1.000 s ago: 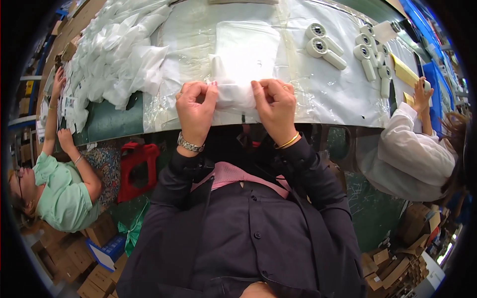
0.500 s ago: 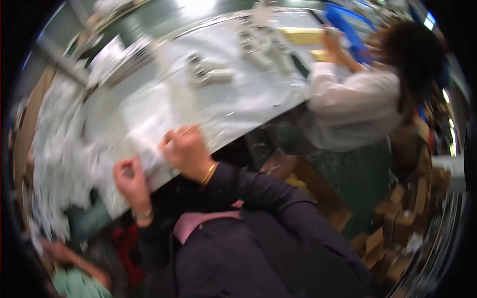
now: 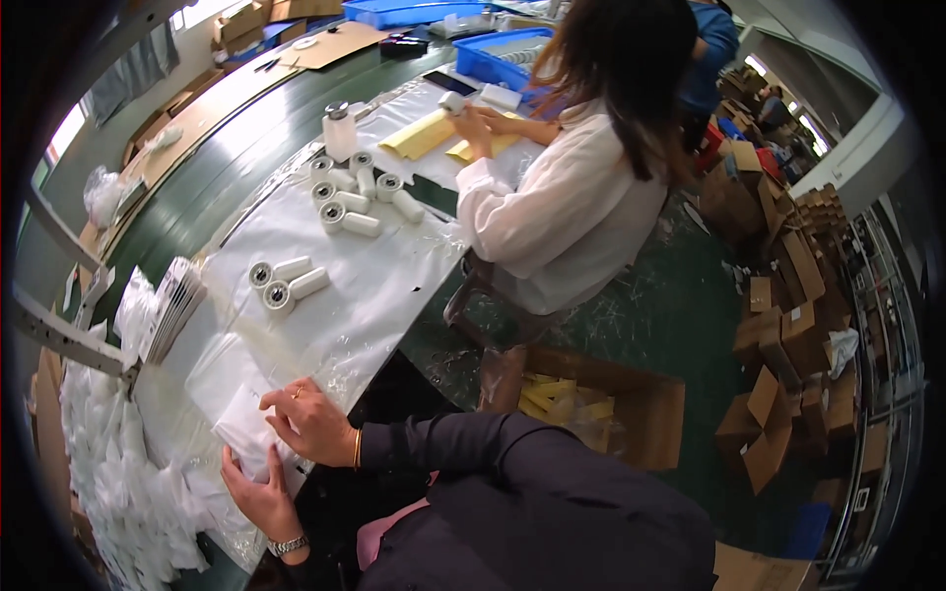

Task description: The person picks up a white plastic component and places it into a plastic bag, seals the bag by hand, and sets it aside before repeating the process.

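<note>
A white plastic bag [image 3: 243, 426] lies on the near left part of the table, its content hidden. My left hand [image 3: 258, 497] grips the bag's near end, with thumb and fingers on either side. From the right, my right hand [image 3: 317, 426] reaches over the bag, its fingers bent and closed on the upper face. Just beyond lies a flat sheet of white film [image 3: 225, 369]. Farther up the table, a pair of white plastic fittings [image 3: 279, 294] with round heads and short cylindrical stems lie side by side.
More white fittings [image 3: 340, 212] and a white bottle [image 3: 340, 133] stand farther off. Stacked booklets [image 3: 177, 305] and a heap of white bags [image 3: 123, 473] are at left. A co-worker [image 3: 581, 197] sits at right, holding a white part. A carton [image 3: 650, 419] stands on the floor.
The view has swung and sharpened, showing more of the room at right. My hands have come closer together, both on the white bag. The co-worker still holds a white part.
</note>
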A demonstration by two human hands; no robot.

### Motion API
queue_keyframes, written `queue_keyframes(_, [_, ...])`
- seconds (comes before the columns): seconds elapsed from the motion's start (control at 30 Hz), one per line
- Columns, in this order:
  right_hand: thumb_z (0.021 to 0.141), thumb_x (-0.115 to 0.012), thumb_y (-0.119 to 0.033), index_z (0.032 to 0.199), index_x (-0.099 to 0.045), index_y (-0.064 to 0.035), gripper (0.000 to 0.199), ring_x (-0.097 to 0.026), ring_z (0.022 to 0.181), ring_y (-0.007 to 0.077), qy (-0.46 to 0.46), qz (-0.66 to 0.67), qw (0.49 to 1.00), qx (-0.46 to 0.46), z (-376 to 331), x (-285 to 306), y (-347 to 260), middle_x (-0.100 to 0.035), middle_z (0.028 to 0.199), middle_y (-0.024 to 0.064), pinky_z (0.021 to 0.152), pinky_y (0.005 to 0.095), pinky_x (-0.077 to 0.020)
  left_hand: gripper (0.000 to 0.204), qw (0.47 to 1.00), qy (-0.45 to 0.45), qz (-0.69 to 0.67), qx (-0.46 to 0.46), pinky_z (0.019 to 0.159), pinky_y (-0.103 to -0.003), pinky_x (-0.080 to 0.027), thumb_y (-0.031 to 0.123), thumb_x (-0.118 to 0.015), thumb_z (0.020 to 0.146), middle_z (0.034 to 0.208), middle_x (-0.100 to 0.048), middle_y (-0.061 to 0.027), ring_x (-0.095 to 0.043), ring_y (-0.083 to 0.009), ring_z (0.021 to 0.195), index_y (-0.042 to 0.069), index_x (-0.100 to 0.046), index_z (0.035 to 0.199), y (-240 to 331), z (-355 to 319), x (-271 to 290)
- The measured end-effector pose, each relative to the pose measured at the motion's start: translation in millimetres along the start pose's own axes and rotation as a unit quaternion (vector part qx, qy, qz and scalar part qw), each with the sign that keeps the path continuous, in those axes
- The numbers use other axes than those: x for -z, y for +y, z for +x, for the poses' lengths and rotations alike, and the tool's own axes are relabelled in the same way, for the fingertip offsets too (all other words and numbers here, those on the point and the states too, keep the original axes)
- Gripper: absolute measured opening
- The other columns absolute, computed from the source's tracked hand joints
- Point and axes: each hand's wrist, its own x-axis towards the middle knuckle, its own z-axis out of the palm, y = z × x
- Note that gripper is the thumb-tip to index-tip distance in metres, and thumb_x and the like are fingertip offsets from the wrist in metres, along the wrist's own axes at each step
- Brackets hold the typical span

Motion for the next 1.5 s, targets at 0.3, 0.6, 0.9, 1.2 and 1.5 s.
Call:
queue_keyframes(0.3, [0.101, -0.068, -0.004, 0.114, -0.068, -0.0074, 0.013, -0.068, 0.082, 0.0302, 0.071, 0.021, 0.996, 0.047, 2.4, 2.9, 2.6, -0.07, 0.085, 0.0076, 0.093, 0.0431, -0.0495, 0.056, 0.812, -0.035, -0.491, 0.314, 0.087, -0.031, -0.053, 0.032, -0.066, 0.109, 0.134, -0.065, -0.0111, -0.064, -0.0162, 0.109, 0.0, -0.051, 0.153, -57.9, -5.5, 43.2])
queue_keyframes(0.6, [0.11, -0.056, -0.003, 0.123, -0.069, -0.0034, 0.018, -0.065, 0.075, 0.0194, 0.005, 0.095, 0.995, -0.034, -20.6, -8.0, 7.5, -0.071, 0.095, 0.0091, 0.071, 0.0351, -0.0533, 0.053, 0.907, 0.307, -0.166, 0.233, 0.092, -0.035, -0.055, 0.033, -0.062, 0.112, 0.143, -0.063, -0.0111, -0.064, -0.0219, 0.121, 0.005, -0.049, 0.155, -79.0, -59.9, 131.8])
queue_keyframes(0.9, [0.114, -0.063, -0.012, 0.121, -0.068, 0.0018, 0.017, -0.049, 0.062, 0.002, -0.043, 0.132, 0.986, -0.093, -15.4, 12.4, 9.9, -0.057, 0.069, -0.0043, 0.059, 0.0203, -0.0399, 0.048, 0.876, 0.401, -0.077, 0.255, 0.076, -0.028, -0.055, 0.02, -0.078, 0.104, 0.114, -0.07, -0.0067, -0.067, -0.0124, 0.095, 0.003, -0.055, 0.144, -156.1, -94.1, 159.1])
queue_keyframes(1.2, [0.114, -0.063, -0.013, 0.123, -0.067, 0.0019, 0.017, -0.051, 0.064, 0.002, -0.047, 0.124, 0.987, -0.092, -17.2, 10.6, 5.7, -0.057, 0.068, -0.0034, 0.064, 0.0193, -0.0419, 0.043, 0.896, 0.371, 0.088, 0.228, 0.073, -0.025, -0.054, 0.023, -0.081, 0.102, 0.102, -0.069, -0.005, -0.066, -0.0113, 0.088, 0.003, -0.062, 0.135, -203.9, -59.0, 205.5])
queue_keyframes(1.5, [0.111, -0.067, -0.01, 0.12, -0.069, 0.0001, 0.014, -0.047, 0.063, 0.0004, -0.018, 0.072, 0.993, -0.09, -18.6, 15.8, 5.4, -0.057, 0.069, -0.0054, 0.062, 0.0189, -0.0384, 0.04, 0.956, 0.235, 0.101, 0.143, 0.077, -0.037, -0.057, 0.035, -0.08, 0.099, 0.093, -0.072, -0.0075, -0.069, -0.0215, 0.081, 0.007, -0.069, 0.125, -231.1, 122.3, 178.6])
